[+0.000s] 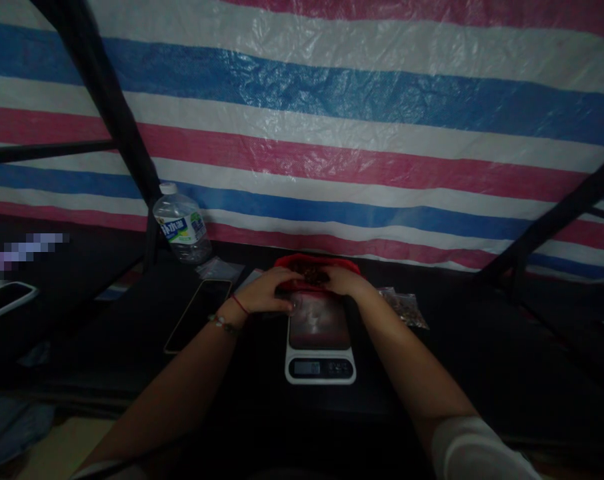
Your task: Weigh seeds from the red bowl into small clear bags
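Observation:
A crinkled red plastic bag (349, 265) lies open behind the scale, with small dark reddish pieces (313, 272) inside. My left hand (268, 291) is at its left side, fingers curled over the edge and thumb on the outer side, near the scale. From the right, my right hand (349, 283) reaches into the bag; its fingertips are among the pieces, so their grip is hidden. In front of the bag, between my forearms, sits a white kitchen scale (321, 368) with a shiny dark plate; its display is too dim to read.
Small clear bags of brownish pieces (407, 309) lie on the right. To the left are a phone (199, 317), flat clear bags (221, 269) and a clear plastic bottle (182, 230). Another phone (7, 300) is at far left. Dark metal bars (107, 100) flank a striped sheet (332, 120).

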A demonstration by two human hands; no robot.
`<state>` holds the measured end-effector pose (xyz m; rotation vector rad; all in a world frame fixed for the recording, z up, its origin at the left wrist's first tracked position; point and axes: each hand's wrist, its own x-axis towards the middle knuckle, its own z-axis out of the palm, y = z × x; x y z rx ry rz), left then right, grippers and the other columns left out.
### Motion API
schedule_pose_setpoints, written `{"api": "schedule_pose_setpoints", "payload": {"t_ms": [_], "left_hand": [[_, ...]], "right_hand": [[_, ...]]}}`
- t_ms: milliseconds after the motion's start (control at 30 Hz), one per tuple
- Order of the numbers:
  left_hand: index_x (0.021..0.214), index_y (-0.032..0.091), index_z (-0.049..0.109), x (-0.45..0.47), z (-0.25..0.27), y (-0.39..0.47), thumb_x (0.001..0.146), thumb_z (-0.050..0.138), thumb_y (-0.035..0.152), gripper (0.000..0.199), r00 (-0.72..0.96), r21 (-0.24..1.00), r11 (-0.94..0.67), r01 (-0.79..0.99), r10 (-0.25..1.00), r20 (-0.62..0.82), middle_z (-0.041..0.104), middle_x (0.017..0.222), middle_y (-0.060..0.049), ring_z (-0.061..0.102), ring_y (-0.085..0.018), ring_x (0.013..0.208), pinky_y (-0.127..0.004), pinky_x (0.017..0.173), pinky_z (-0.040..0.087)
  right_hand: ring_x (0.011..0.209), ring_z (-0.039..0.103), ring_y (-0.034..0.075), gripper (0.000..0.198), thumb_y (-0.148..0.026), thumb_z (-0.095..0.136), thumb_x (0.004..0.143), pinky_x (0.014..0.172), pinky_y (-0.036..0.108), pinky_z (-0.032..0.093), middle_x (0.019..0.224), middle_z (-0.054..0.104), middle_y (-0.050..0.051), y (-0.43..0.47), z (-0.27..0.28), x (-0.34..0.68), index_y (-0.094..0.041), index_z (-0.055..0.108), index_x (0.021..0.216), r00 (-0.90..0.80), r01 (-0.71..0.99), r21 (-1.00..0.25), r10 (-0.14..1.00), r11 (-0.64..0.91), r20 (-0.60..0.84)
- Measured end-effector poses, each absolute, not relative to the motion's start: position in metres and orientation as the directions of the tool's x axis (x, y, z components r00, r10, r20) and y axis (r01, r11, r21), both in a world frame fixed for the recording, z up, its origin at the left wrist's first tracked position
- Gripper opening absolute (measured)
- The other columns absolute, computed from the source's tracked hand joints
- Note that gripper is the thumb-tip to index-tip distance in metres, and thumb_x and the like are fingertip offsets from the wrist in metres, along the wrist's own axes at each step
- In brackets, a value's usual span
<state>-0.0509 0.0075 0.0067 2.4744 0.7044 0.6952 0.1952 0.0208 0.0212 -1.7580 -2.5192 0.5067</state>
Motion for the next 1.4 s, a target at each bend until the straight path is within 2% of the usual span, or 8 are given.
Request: {"api": "schedule_pose_setpoints", "payload": {"t_ms": [167, 300, 500, 667, 867, 1000, 1167, 1400], "left_hand": [[0.129, 0.023, 0.055, -0.023, 0.01, -0.01, 0.061, 0.079, 0.053, 0.079, 0.808, 0.494, -0.831, 0.256, 0.465, 0.362, 0.06, 0.126, -0.011, 0.055, -0.028, 0.115, -0.041, 0.102, 0.04], [0.116, 0.023, 0.064, -0.007, 0.011, -0.02, 0.066, 0.076, 0.046, 0.056, 0.834, 0.462, -0.839, 0.288, 0.456, 0.309, 0.068, 0.109, -0.008, 0.061, -0.026, 0.103, -0.038, 0.094, 0.044], [0.1, 0.02, 0.066, -0.013, 0.009, -0.023, 0.074, 0.067, 0.034, 0.029, 0.771, 0.578, -0.746, 0.332, 0.568, 0.29, 0.07, 0.095, -0.004, 0.064, -0.02, 0.086, -0.031, 0.079, 0.05], [0.106, 0.017, 0.062, -0.019, 0.013, -0.001, 0.078, 0.06, 0.033, 0.032, 0.411, 0.706, -0.603, 0.371, 0.788, 0.458, 0.069, 0.099, -0.006, 0.064, -0.018, 0.088, -0.031, 0.08, 0.051], [0.089, 0.019, 0.069, -0.004, 0.014, 0.037, 0.074, 0.061, 0.03, 0.02, 0.649, 0.575, -0.648, 0.499, 0.719, 0.248, 0.071, 0.085, -0.002, 0.065, -0.018, 0.077, -0.027, 0.072, 0.051], [0.108, 0.019, 0.064, 0.001, 0.002, 0.041, 0.071, 0.065, 0.031, 0.039, 0.535, 0.536, -0.61, 0.583, 0.785, 0.311, 0.07, 0.099, -0.006, 0.066, -0.022, 0.088, -0.031, 0.077, 0.052], [0.106, 0.018, 0.064, -0.004, -0.014, 0.037, 0.076, 0.064, 0.034, 0.034, 0.446, 0.537, -0.607, 0.585, 0.794, 0.412, 0.07, 0.101, -0.008, 0.066, -0.022, 0.091, -0.034, 0.082, 0.052], [0.108, 0.021, 0.066, -0.001, -0.025, 0.039, 0.077, 0.065, 0.038, 0.035, 0.48, 0.475, -0.626, 0.619, 0.78, 0.402, 0.07, 0.103, -0.009, 0.065, -0.026, 0.095, -0.039, 0.086, 0.051]], "right_hand": [[0.106, 0.065, 0.027, 0.061, -0.028, 0.069, 0.075, 0.085, 0.03, 0.05, 0.125, 0.064, 0.012, 0.032, 0.027, 0.191, -0.02, 0.054, 0.134, -0.336, 0.928, -0.255, 0.907, 0.271, -0.256], [0.106, 0.064, 0.028, 0.071, -0.029, 0.074, 0.068, 0.086, 0.031, 0.049, 0.126, 0.063, 0.012, 0.043, 0.026, 0.184, -0.02, 0.053, 0.135, -0.343, 0.937, -0.183, 0.888, 0.299, -0.307], [0.096, 0.068, 0.027, 0.047, -0.033, 0.069, 0.074, 0.078, 0.031, 0.05, 0.114, 0.069, 0.013, 0.042, 0.024, 0.179, -0.021, 0.066, 0.119, -0.302, 0.949, -0.169, 0.915, 0.264, -0.267], [0.097, 0.068, 0.027, 0.047, -0.024, 0.069, 0.073, 0.077, 0.029, 0.05, 0.113, 0.07, 0.012, 0.035, 0.027, 0.184, -0.019, 0.066, 0.119, -0.338, 0.936, -0.196, 0.902, 0.293, -0.268], [0.094, 0.068, 0.025, 0.029, -0.019, 0.06, 0.079, 0.075, 0.026, 0.049, 0.103, 0.073, 0.013, 0.035, 0.019, 0.188, -0.016, 0.073, 0.104, -0.36, 0.924, -0.208, 0.915, 0.321, -0.184], [0.087, 0.069, 0.022, 0.024, -0.015, 0.059, 0.077, 0.071, 0.024, 0.047, 0.095, 0.074, 0.011, 0.035, 0.014, 0.188, -0.017, 0.075, 0.096, -0.351, 0.925, -0.206, 0.927, 0.32, -0.132], [0.08, 0.068, 0.017, 0.027, -0.008, 0.057, 0.075, 0.069, 0.022, 0.047, 0.089, 0.075, 0.006, 0.038, 0.01, 0.194, -0.018, 0.075, 0.093, -0.369, 0.89, -0.314, 0.926, 0.33, -0.075], [0.091, 0.066, 0.016, 0.024, -0.014, 0.06, 0.079, 0.083, 0.024, 0.048, 0.1, 0.073, 0.006, 0.046, 0.005, 0.188, -0.017, 0.074, 0.098, -0.295, 0.71, -0.594, 0.925, 0.379, 0.238]]}}
